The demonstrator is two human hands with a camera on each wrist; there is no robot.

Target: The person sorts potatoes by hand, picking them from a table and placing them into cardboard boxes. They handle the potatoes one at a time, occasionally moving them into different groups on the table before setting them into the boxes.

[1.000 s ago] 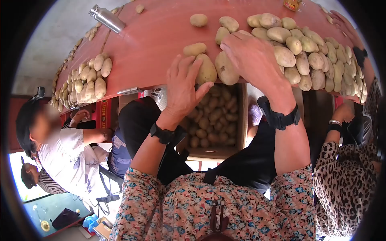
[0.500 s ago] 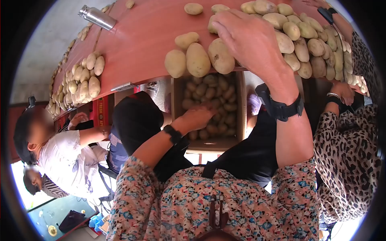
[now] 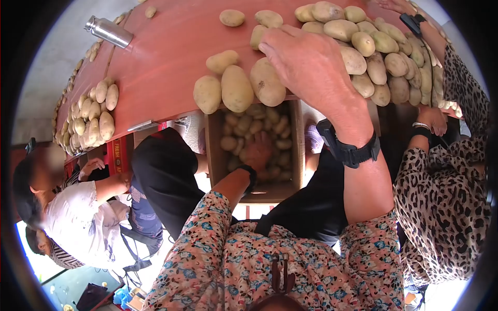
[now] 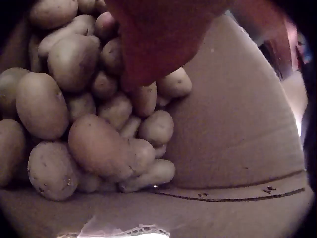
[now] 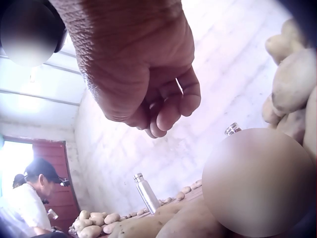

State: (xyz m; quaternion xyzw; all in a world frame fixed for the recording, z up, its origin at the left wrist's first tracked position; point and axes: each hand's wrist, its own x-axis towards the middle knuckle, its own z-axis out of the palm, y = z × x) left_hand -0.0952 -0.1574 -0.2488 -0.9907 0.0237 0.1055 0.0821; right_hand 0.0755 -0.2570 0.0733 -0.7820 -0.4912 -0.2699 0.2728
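My right hand [image 3: 303, 59] hovers low over the potatoes on the red table [image 3: 166, 57], fingers loosely curled and holding nothing [image 5: 166, 106]. Just left of it, three big potatoes [image 3: 237, 88] lie at the table's near edge. Below the edge stands a cardboard box [image 3: 298, 150] filled with potatoes [image 4: 99, 144]. My left hand [image 3: 258, 153] is down inside the box and rests on the potatoes there [image 4: 148, 44]. Its fingers look stretched out, with nothing gripped.
A large potato pile [image 3: 394, 67] covers the table's right side and a smaller one [image 3: 91, 116] the left. A steel bottle [image 3: 108, 31] lies at the far left. A person in white [image 3: 78, 207] sits left, another in leopard print [image 3: 446, 197] right.
My left hand left the potatoes at the table edge and dropped into the box. My right hand stayed over the pile, sliding slightly toward the edge.
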